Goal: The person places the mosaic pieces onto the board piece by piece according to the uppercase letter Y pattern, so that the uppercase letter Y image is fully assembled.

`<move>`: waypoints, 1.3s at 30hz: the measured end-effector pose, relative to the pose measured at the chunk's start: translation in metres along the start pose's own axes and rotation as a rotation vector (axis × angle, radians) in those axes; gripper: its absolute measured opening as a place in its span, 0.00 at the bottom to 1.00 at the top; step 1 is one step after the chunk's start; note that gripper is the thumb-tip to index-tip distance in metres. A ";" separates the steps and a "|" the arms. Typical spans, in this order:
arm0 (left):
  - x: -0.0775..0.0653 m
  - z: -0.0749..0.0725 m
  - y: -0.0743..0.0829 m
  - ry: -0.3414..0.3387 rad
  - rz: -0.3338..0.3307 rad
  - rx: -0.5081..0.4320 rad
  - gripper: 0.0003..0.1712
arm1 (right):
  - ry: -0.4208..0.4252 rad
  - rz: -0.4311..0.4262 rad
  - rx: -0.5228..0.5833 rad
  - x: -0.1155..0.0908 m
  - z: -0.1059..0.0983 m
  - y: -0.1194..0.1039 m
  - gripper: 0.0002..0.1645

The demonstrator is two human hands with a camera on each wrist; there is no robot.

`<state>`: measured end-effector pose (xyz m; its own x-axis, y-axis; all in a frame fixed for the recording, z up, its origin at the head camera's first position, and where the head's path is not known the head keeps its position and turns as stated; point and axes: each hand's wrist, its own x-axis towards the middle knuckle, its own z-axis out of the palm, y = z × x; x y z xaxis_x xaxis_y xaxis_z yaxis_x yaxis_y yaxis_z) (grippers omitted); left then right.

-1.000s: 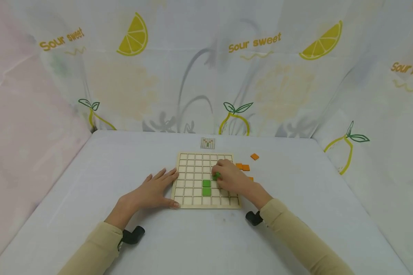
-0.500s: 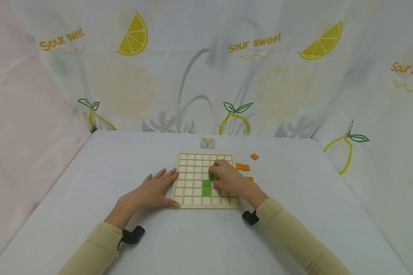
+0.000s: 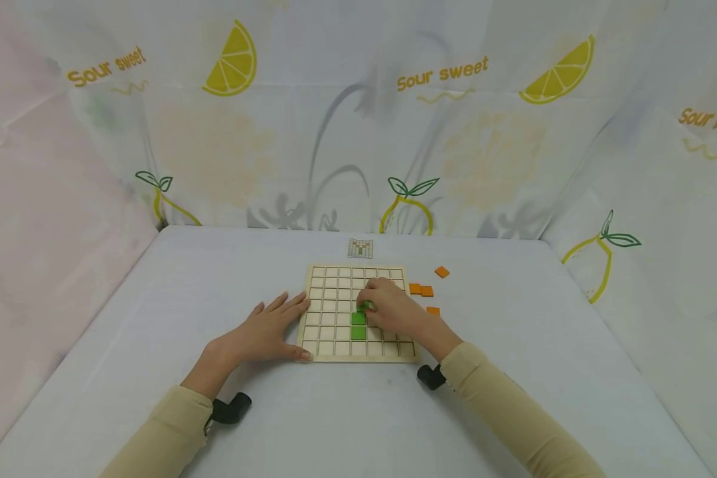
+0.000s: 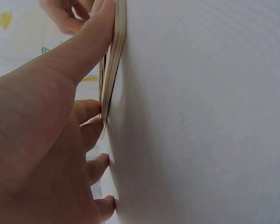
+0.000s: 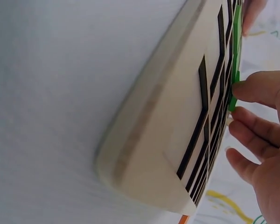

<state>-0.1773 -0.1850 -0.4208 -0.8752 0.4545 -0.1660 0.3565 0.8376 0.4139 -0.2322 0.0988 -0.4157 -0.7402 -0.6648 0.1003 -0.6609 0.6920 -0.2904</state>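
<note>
Head view: the left hand lies spread against the wooden board, likely steadying it; the right hand pinches a green tile at the grid, just beyond two laid green tiles, seemingly to align it; left wrist: the board's edge looks layered; right wrist: the pinched tile looks thin, flat.

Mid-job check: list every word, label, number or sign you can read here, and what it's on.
"Sour sweet": back cloth, upper left.
"Sour sweet": same cloth, right of centre.
"Sour sw": right-hand cloth, cut off by the picture's edge.
Card: coloured grid; any text too small to read.
Board, green tiles, orange tiles: no lettering visible.
</note>
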 end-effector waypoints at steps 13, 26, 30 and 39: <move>0.000 0.000 0.000 0.003 0.002 0.000 0.63 | 0.024 -0.059 -0.016 0.001 0.001 0.002 0.10; 0.000 0.000 0.000 0.000 0.003 -0.005 0.63 | 0.004 -0.043 -0.005 -0.001 0.002 0.001 0.19; 0.001 0.001 -0.001 0.000 0.002 -0.005 0.64 | -0.003 -0.041 -0.009 -0.003 -0.001 -0.001 0.20; 0.002 0.001 -0.002 0.000 0.001 0.003 0.64 | 0.010 -0.061 -0.032 -0.005 -0.001 0.002 0.20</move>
<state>-0.1788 -0.1852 -0.4230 -0.8749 0.4553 -0.1653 0.3585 0.8381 0.4111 -0.2304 0.1036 -0.4164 -0.6994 -0.7035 0.1264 -0.7085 0.6589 -0.2528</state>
